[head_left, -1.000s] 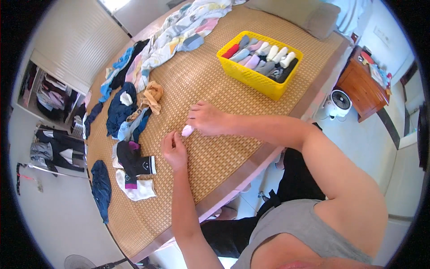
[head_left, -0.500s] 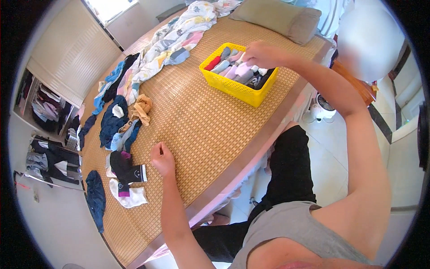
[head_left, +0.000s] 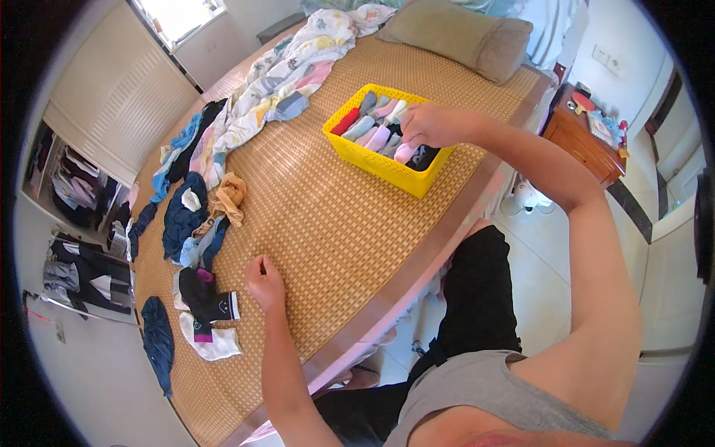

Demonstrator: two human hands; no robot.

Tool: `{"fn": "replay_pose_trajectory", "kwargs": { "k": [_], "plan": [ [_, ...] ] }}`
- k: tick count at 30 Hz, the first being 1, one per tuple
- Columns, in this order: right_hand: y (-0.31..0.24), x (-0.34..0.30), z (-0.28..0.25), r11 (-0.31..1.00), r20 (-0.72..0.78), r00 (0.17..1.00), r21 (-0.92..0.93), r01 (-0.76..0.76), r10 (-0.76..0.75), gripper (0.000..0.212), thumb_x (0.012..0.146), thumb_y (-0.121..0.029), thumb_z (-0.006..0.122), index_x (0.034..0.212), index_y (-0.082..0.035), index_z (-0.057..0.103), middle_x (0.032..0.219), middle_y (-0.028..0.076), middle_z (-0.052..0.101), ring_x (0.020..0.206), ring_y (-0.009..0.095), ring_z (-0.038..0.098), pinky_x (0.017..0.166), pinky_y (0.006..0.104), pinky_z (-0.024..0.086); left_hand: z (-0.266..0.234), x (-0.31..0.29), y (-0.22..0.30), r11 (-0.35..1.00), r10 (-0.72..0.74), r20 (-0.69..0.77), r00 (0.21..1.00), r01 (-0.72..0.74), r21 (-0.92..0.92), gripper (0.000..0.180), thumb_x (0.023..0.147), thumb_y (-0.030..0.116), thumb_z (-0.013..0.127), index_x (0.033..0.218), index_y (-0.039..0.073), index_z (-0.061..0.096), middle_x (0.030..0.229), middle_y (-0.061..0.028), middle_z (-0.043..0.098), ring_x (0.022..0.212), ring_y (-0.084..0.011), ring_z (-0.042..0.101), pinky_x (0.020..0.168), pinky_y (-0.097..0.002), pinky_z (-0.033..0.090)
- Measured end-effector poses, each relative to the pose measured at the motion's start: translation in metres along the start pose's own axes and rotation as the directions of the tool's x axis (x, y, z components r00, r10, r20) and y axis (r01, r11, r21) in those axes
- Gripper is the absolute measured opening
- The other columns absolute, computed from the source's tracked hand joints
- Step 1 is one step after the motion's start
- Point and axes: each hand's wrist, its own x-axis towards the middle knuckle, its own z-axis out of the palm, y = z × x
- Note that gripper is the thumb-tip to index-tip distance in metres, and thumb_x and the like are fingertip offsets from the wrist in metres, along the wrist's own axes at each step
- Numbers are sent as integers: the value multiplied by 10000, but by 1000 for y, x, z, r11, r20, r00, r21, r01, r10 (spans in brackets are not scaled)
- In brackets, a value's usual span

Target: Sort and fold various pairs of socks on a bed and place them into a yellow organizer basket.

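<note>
Nearest to the body, the left hand (head_left: 266,283) is above or on the woven mat (head_left: 335,253) of the bed; its fingers are curled inward in a loose fist, with a small dark hollow between them, and I can see nothing held there. To the left of this hand, a little apart from it, a black sock (head_left: 199,296) with purple parts and a white edge lies partly over a white sock (head_left: 221,346), and a dark blue cloth (head_left: 157,344) lies further to the left. Farther from the body, the right hand (head_left: 436,125) reaches over the right end of the yellow basket (head_left: 380,168); its fingers point down, close together, and pinch a pink sock (head_left: 404,153), although the exact contact is partly hidden. This pink sock is a small, smooth, rounded roll, inside the basket, near its front wall and beside a black roll (head_left: 423,157). Other rolls stand in rows there, among them a red roll (head_left: 345,121) at the left end and a lilac roll (head_left: 377,138) near the middle. Beyond the basket, a crumpled patterned blanket (head_left: 279,78) and a greenish-brown pillow (head_left: 439,33) lie on the bed.
</note>
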Motion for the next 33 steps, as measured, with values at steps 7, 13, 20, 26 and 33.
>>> {"fn": "replay_pose_trajectory", "kwargs": {
  "k": [7, 13, 20, 26, 33],
  "plan": [
    [1, 15, 23, 958, -29, 998, -281, 51, -62, 147, 926, -224, 761, 949, -100, 837, 978, 99, 770, 1018, 308, 731, 913, 442, 572, -5, -7, -11, 1000, -8, -57, 998, 6, -30, 24, 959, 3, 763, 954, -20, 768, 875, -183, 708, 773, -375, 681, 710, -480, 550],
    [-28, 14, 15, 883, 1, 986, -446, -150, 168, 194, 917, -236, 760, 780, -103, 733, 886, 131, 759, 883, 358, 740, 775, 504, 568, 7, 0, -4, 999, 28, -129, 991, -33, -40, 178, 908, 22, 732, 748, 26, 654, 723, -193, 628, 659, -397, 627, 613, -516, 486],
    [-168, 70, -2, 966, -99, 992, -253, 53, -81, 207, 971, -213, 751, 1071, -39, 803, 1090, 182, 783, 1080, 395, 742, 963, 521, 570, -12, 4, 8, 989, 85, -200, 976, -107, -104, 79, 872, 22, 747, 796, 31, 725, 792, -180, 701, 725, -404, 670, 679, -524, 544],
    [-265, 178, 82, 942, -65, 943, 61, 329, -325, 288, 967, -199, 744, 1207, -48, 794, 1182, 204, 767, 1144, 404, 725, 1010, 498, 570, -19, -18, 26, 986, 153, -89, 984, -159, -59, 45, 859, 53, 764, 900, 38, 776, 952, -181, 752, 931, -395, 710, 889, -561, 556],
    [-381, 314, 201, 746, 41, 749, -59, 663, -662, 614, 855, -38, 765, 1460, -57, 658, 1462, 136, 655, 1394, 374, 593, 1131, 469, 527, 4, -33, 8, 984, 110, -80, 991, -120, -133, 352, 961, 169, 763, 1283, 36, 713, 1293, -193, 712, 1235, -403, 651, 1078, -532, 493]
  ]
}}
